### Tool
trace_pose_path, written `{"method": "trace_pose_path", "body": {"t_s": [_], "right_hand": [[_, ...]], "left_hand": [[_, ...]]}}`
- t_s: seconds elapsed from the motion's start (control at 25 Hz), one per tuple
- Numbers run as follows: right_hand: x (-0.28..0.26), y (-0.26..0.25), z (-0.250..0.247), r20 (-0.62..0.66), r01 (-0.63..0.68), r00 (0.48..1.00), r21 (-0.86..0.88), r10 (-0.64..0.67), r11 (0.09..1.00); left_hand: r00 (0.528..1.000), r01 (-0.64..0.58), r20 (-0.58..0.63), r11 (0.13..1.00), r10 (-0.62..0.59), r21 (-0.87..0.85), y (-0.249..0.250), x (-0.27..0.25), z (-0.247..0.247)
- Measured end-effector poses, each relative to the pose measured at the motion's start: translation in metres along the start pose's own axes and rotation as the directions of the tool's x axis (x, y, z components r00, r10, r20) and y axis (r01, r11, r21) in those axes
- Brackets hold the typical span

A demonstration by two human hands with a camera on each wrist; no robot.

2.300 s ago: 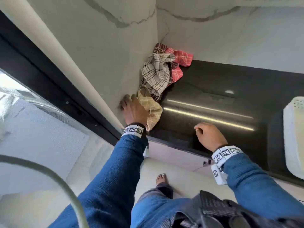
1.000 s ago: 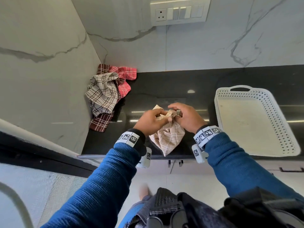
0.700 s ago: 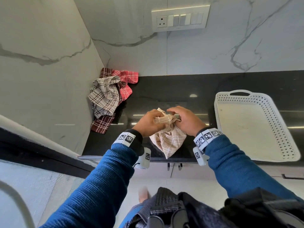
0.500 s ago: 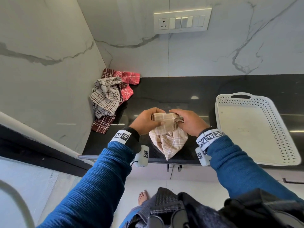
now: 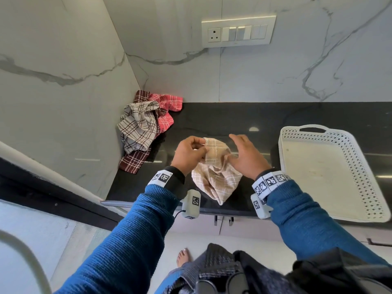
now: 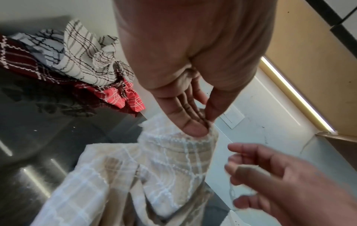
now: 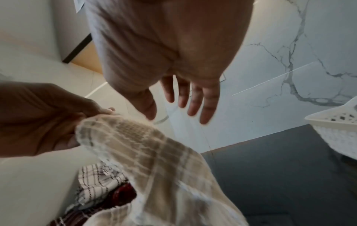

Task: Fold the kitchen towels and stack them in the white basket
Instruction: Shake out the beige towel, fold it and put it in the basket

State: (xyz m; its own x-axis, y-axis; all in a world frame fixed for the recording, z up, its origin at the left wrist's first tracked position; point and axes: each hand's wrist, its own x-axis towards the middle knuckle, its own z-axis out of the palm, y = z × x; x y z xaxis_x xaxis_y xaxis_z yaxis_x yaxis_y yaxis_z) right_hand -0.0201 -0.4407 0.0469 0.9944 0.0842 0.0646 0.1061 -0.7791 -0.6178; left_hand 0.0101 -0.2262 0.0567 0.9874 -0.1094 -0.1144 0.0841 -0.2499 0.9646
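A beige checked towel (image 5: 216, 179) hangs crumpled over the black counter's front part. My left hand (image 5: 199, 146) pinches its top corner between thumb and fingers; the left wrist view shows that pinch (image 6: 201, 126) on the beige towel (image 6: 154, 168). My right hand (image 5: 238, 149) hovers just right of the cloth with fingers straight and spread, gripping nothing, as the right wrist view of the right hand (image 7: 173, 110) above the beige towel (image 7: 154, 152) confirms. The white perforated basket (image 5: 283, 166) lies empty at the right.
A crumpled pile of towels (image 5: 140, 124), cream checked, red and dark maroon, lies in the counter's back left corner against the marble wall. A switch panel (image 5: 237, 30) is on the back wall. The counter's front edge (image 5: 212, 211) runs just below the towel.
The left hand carried the beige towel from the corner pile to the counter's middle. Both hands held it half a second ago; the right hand has since let go and opened.
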Motion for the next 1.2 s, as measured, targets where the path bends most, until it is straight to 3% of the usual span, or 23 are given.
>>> {"method": "trace_pose_path", "body": {"t_s": [0.08, 0.24, 0.32, 0.44, 0.52, 0.6, 0.72, 0.8, 0.96, 1.12, 1.2], "right_hand": [[-0.001, -0.013, -0.003, -0.172, 0.034, 0.985, 0.036, -0.027, 0.999], [-0.008, -0.045, 0.008, 0.002, 0.016, 1.000, 0.241, -0.017, 0.970], [-0.004, -0.049, 0.018, -0.080, -0.021, 0.996, 0.269, 0.044, 0.963], [0.004, -0.054, 0.020, -0.299, -0.005, 0.948, 0.325, 0.108, 0.946], [0.011, -0.061, 0.009, -0.399, 0.005, 0.904, 0.375, 0.156, 0.927], [0.019, -0.070, -0.008, -0.345, -0.017, 0.916, 0.480, 0.206, 0.877], [0.034, -0.079, -0.026, -0.133, 0.021, 0.989, 0.562, 0.066, 0.827], [0.042, -0.082, -0.029, -0.082, 0.044, 0.997, 0.550, 0.002, 0.834], [0.057, -0.097, -0.017, -0.176, 0.067, 0.984, 0.435, 0.013, 0.898], [0.073, -0.099, -0.016, -0.316, -0.041, 0.946, 0.120, 0.077, 0.992], [0.072, -0.094, -0.028, -0.283, -0.126, 0.953, -0.046, 0.108, 0.991]], "left_hand": [[0.999, -0.031, 0.009, 1.000, 0.031, 0.005, 0.007, -0.001, 0.007], [0.993, -0.091, 0.083, 0.996, 0.090, 0.006, 0.023, 0.004, 0.019], [0.974, -0.219, 0.087, 0.965, 0.208, 0.147, 0.033, 0.004, 0.023], [0.868, -0.477, 0.133, 0.726, 0.479, 0.496, 0.051, 0.009, 0.023], [0.808, -0.506, 0.139, 0.555, 0.572, 0.660, 0.065, 0.014, 0.014], [0.782, -0.468, 0.165, 0.391, 0.601, 0.793, 0.081, 0.018, 0.002], [0.794, -0.419, 0.214, 0.257, 0.569, 0.871, 0.104, 0.022, -0.014], [0.819, -0.399, 0.227, 0.240, 0.527, 0.885, 0.116, 0.026, -0.019], [0.867, -0.366, 0.212, 0.287, 0.451, 0.885, 0.128, 0.042, -0.027], [0.879, -0.372, 0.211, 0.337, 0.429, 0.865, 0.140, 0.069, -0.067], [0.888, -0.396, 0.270, 0.324, 0.371, 0.859, 0.143, 0.082, -0.100]]}}
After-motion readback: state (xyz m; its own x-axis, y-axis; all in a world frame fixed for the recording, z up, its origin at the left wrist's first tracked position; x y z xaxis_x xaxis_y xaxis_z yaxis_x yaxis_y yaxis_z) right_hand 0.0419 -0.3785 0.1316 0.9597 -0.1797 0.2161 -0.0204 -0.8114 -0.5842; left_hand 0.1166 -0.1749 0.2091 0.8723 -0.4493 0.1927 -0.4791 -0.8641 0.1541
